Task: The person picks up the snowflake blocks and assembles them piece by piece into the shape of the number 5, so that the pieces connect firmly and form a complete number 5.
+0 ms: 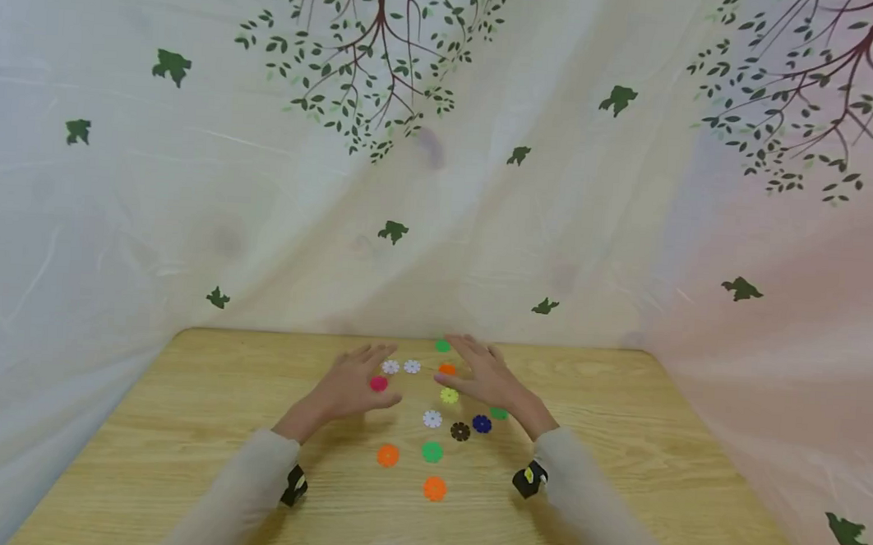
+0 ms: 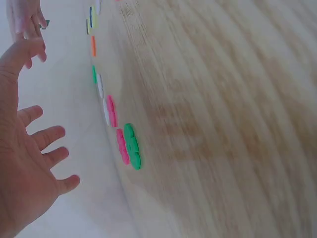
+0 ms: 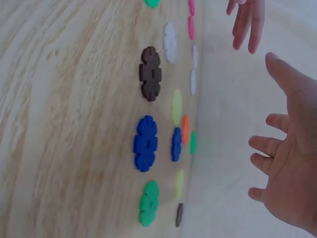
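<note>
Flat flower-shaped plastic discs with notched edges lie spread over the middle of the table. My left hand (image 1: 347,385) is held above the left side of the group, fingers spread and holding nothing. Beside it in the head view are a pink disc (image 1: 379,383) and a white disc (image 1: 390,367); the left wrist view shows a green disc (image 2: 132,146) near it. My right hand (image 1: 486,375), likewise spread and without anything in it, hovers over the right side, partly covering some discs. Below it lie a yellow disc (image 1: 449,396), a blue disc (image 3: 146,144) and a brown disc (image 3: 150,74).
Nearer the front lie an orange disc (image 1: 435,489), another orange disc (image 1: 387,455) and a green disc (image 1: 432,452). Behind the wooden table (image 1: 199,425) hangs a pale curtain (image 1: 305,241) printed with leaves and branches. Black wrist devices sit at both sleeves.
</note>
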Demonstrator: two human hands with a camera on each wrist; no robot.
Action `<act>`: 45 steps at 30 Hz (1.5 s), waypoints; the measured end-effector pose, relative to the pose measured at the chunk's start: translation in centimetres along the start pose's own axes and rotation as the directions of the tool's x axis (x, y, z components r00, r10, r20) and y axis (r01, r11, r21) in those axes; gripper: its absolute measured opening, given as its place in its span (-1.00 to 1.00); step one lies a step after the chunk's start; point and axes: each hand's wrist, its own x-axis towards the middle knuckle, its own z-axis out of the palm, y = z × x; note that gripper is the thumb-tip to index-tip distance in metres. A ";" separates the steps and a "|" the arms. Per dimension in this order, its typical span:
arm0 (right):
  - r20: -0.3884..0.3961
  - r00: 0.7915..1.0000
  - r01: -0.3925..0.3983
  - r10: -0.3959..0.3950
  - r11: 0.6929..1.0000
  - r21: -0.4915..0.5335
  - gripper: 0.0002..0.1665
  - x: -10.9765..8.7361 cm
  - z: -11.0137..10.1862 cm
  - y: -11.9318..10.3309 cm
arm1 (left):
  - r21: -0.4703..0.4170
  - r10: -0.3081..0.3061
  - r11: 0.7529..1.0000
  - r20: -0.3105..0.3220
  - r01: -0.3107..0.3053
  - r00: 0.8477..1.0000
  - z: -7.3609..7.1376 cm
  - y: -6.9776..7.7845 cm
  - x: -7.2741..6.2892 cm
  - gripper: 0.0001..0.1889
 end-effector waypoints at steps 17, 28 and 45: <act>0.161 0.954 0.181 -0.251 0.916 0.358 -0.12 -3.3 0.8 -2.4 | -0.435 0.155 0.898 0.176 -0.064 0.972 0.2 -0.2 -2.5 0.01; 0.279 0.906 0.215 -0.318 0.914 0.344 -0.24 -4.8 2.5 -2.5 | -0.388 0.206 0.917 0.263 -0.092 0.942 1.0 0.5 -3.0 -0.05; 0.320 0.846 0.380 -0.427 0.903 0.199 -0.53 -5.6 3.3 -2.5 | -0.288 0.286 0.937 0.312 -0.197 0.906 1.3 0.9 -2.9 -0.61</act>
